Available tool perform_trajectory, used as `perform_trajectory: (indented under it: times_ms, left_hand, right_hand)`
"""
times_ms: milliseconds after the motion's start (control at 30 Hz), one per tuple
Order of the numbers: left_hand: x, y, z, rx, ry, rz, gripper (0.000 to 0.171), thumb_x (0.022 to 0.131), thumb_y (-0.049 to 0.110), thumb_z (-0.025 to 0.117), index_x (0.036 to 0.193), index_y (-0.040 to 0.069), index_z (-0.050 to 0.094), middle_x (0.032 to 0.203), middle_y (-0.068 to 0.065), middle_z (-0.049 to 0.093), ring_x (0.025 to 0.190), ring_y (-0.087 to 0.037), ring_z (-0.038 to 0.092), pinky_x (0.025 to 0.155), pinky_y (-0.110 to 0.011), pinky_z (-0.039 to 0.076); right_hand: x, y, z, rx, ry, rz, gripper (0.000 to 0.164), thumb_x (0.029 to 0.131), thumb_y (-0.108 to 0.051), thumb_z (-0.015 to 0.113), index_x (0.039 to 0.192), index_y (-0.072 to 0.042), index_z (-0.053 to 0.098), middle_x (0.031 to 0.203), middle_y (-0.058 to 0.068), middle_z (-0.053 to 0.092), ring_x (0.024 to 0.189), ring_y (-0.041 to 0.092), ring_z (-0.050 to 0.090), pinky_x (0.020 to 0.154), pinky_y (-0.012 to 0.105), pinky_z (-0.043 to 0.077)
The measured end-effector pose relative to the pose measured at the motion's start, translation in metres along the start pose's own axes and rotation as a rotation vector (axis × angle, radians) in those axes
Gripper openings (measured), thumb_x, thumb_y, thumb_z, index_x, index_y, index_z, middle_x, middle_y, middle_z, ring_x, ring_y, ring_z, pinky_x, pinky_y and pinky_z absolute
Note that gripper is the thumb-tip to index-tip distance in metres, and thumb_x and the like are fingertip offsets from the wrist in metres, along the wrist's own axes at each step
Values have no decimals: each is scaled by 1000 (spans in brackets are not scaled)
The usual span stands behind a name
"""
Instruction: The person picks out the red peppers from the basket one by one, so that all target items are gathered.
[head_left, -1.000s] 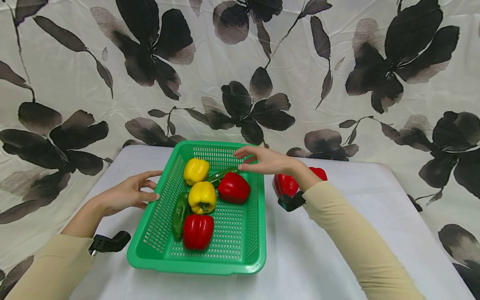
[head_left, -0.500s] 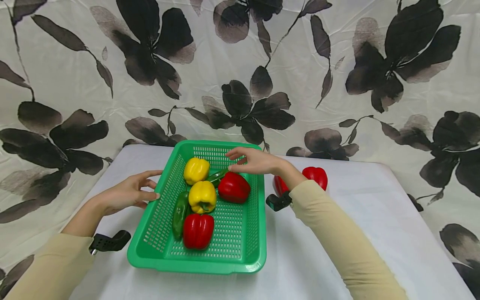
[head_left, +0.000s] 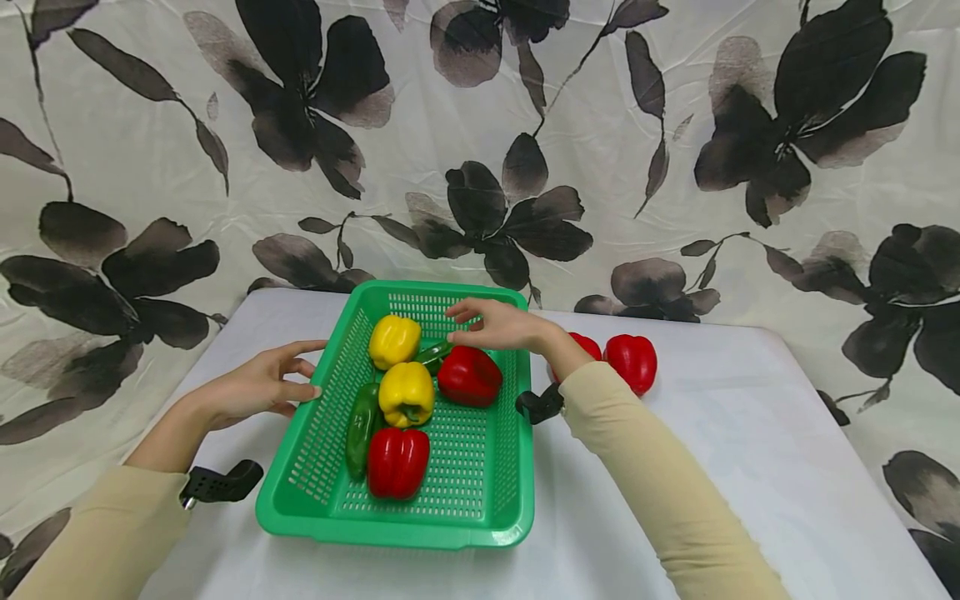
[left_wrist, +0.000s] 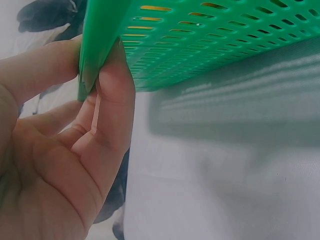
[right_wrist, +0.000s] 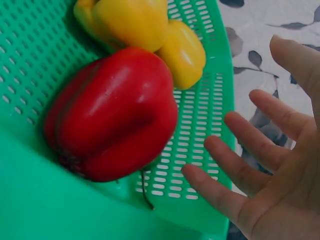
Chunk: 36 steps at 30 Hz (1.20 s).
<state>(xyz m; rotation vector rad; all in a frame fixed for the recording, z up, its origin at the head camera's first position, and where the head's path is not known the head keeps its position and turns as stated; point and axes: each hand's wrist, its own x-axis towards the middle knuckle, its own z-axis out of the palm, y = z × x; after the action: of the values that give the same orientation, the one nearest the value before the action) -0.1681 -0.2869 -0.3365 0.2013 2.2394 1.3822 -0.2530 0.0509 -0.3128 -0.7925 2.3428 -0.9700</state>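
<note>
My left hand (head_left: 255, 385) pinches the left rim of a green slotted plastic basket (head_left: 393, 533); in the left wrist view, thumb and fingers lie on opposite sides of that rim (left_wrist: 102, 35). My right hand (head_left: 501, 325) hovers over the basket's back right part, fingers spread and holding nothing in the right wrist view. Nearest it are a red bell pepper (head_left: 470, 377) and a long green vegetable, cucumber-like (head_left: 433, 357), partly hidden. The basket also holds two yellow bell peppers (head_left: 394, 342), another red bell pepper (head_left: 398, 463) and a second long green vegetable (head_left: 363, 432).
Two more red bell peppers (head_left: 632, 363) lie on the white-covered table (head_left: 720, 417) right of the basket, one largely behind my right forearm. A floral cloth (head_left: 615, 167) hangs behind the table. Each wrist wears a black camera strap (head_left: 221, 483).
My right hand has moved left, farther over the basket, and its forearm uncovers more of one red pepper on the table. The left hand and basket stay put.
</note>
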Motion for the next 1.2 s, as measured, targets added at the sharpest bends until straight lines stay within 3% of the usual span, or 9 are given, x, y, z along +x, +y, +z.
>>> perform_trajectory:
  times_ms: [700,967,1200]
  left_hand:
    - [0,-2,-1,1,3,-1,83,86,13,64,148,7,9,112,-24,44,84,-28,63,74,-42,56]
    - [0,-1,0,-2,5,-4,83,86,13,64,148,8,9,113,-24,44,85,-28,63,75,-42,56]
    - [1,-2,-1,-1,-4,6,83,86,14,64,148,8,10,114,-25,45,86,-28,64,74,-42,56]
  right_hand:
    - [16,5,17,-45,-51,174,57,88,-35,58,137,-11,40,138,14,43,122,25,44,99,39,42]
    - [17,2,19,-95,-88,235,60,87,-41,58,138,-14,40,137,11,45,111,22,50,78,38,52]
    - [19,3,22,-112,-108,274,62,86,-44,59,138,-17,40,136,8,43,109,22,48,78,42,51]
